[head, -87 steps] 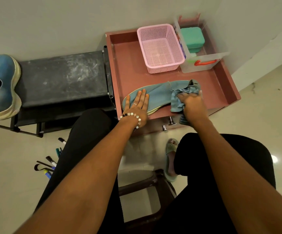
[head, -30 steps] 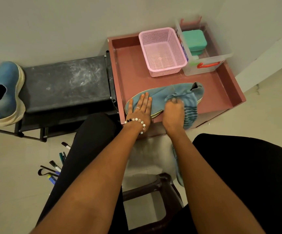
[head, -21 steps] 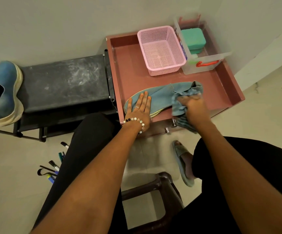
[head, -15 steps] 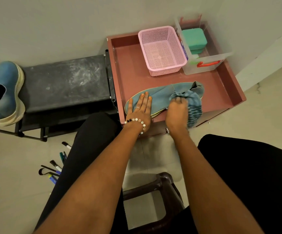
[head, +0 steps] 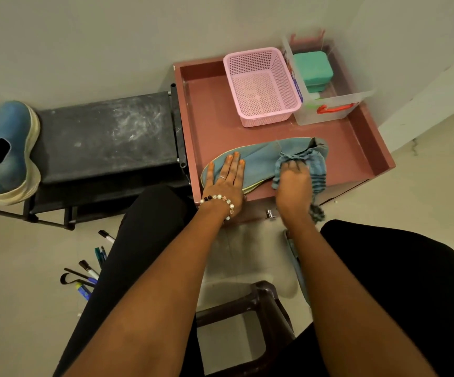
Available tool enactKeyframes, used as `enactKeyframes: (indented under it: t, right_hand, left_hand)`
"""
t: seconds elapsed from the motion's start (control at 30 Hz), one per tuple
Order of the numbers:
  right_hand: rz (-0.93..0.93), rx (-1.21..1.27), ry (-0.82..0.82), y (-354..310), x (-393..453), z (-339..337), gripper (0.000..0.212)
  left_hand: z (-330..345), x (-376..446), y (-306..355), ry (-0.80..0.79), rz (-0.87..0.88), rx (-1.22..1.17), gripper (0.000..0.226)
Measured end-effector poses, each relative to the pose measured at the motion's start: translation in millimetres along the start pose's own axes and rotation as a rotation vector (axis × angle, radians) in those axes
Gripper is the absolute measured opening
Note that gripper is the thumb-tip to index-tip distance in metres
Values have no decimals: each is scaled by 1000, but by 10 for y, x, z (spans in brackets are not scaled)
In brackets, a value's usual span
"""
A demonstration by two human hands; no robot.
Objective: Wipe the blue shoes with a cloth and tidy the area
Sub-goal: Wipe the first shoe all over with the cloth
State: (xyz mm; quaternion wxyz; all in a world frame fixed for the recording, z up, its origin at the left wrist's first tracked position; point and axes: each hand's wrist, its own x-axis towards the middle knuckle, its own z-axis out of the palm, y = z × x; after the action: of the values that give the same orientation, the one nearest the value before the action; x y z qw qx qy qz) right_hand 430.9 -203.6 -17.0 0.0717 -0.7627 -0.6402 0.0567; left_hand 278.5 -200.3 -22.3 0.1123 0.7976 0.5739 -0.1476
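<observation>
While left hand [head: 227, 178] presses flat, right hand [head: 292, 180] grips cloth [head: 312, 161] on shoe [head: 258, 159].

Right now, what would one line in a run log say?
step: wiping | left hand: flat on blue shoe | right hand: grips cloth on shoe | place: pink tray | second shoe: on black rack

Second blue shoe [head: 8, 151], cut off by the left frame edge. Cloth [head: 306, 165] and right hand [head: 292, 186] hide the rear of the shoe on the tray [head: 261, 159]. Sandal [head: 295, 263] largely hidden behind the right forearm.
</observation>
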Motion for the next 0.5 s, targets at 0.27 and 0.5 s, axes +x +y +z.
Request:
enactKeyframes:
  t: [0.27,0.5]
  right_hand:
    - [-412,9,-128,-273,-246,84,46]
    - [-221,-31,-87,323,73,-219,38]
  left_hand:
    - [-56,-29,14,-20,-4,13,73]
    - [-2,-1,3,8,0,-6,73]
